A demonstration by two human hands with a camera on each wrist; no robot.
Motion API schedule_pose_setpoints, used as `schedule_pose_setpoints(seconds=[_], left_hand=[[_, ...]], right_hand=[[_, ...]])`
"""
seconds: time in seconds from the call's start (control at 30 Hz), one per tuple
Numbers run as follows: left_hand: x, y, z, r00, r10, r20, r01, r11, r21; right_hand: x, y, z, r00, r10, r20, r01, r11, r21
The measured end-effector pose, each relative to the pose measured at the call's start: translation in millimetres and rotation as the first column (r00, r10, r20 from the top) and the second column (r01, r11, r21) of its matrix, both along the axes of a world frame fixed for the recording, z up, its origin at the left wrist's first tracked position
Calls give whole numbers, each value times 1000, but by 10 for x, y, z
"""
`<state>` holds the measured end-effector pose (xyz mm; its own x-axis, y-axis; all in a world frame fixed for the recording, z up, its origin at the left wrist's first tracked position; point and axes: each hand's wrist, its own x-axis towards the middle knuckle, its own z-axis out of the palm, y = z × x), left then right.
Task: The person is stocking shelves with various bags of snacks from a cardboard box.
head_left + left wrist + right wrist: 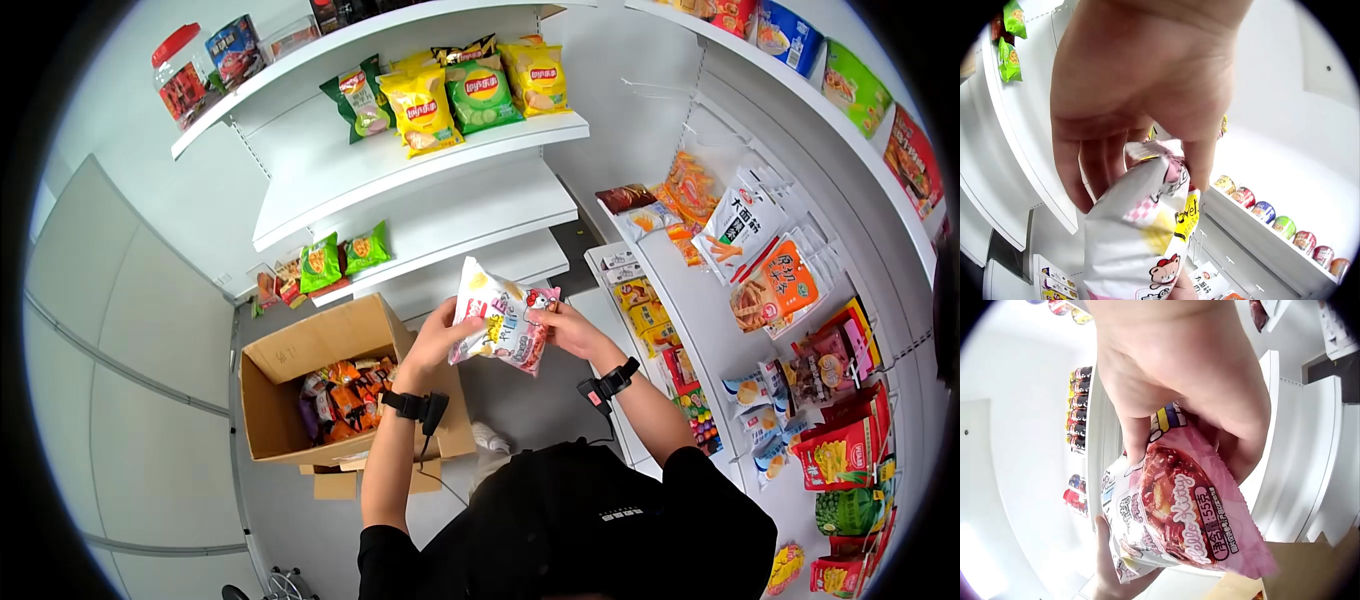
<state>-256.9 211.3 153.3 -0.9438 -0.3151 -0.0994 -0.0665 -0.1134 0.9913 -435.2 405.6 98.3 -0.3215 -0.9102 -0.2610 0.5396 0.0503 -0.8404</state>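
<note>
A white and pink snack bag (503, 318) with cartoon print is held up in front of the body by both hands. My left hand (436, 338) grips one side of it, thumb lying across the front. On the opposite edge, my right hand (574, 332) pinches the bag with the thumb on its face. In the left wrist view, the left fingers wrap behind the crimped end of the bag (1141, 231). The right wrist view shows the bag's pink side (1191, 506) with "Hello Kitty" lettering, gripped at the top by the right hand (1188, 381).
An open cardboard box (270, 400) with orange snack packets stands at the lower left. Ahead are white shelves (400, 200) with chip bags (420, 110) above and green packets (320, 262) lower. Hanging snack packs (740, 230) line the right-hand shelving.
</note>
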Motion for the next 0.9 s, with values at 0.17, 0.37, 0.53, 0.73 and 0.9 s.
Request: schedule_pose_setpoints(seconds=[0.17, 0.37, 0.53, 0.73, 0.9], left_hand=[[77, -372, -7, 986, 168, 8, -168, 986, 11], [12, -764, 261, 971, 225, 77, -217, 971, -100], [-132, -1203, 545, 954, 298, 40, -286, 941, -183], [-270, -1753, 822, 928, 338, -155, -359, 923, -139], [-352, -2185, 787, 914, 363, -180, -384, 918, -97]], right_hand=[[-1, -391, 92, 972, -83, 219, 133, 965, -224], [-29, -1232, 390, 953, -91, 288, 201, 903, -380], [23, -1962, 691, 971, -99, 219, 189, 876, -444], [55, -2612, 871, 992, -109, 69, 126, 928, -351], [79, -2875, 993, 995, -103, -6, 96, 941, -324]])
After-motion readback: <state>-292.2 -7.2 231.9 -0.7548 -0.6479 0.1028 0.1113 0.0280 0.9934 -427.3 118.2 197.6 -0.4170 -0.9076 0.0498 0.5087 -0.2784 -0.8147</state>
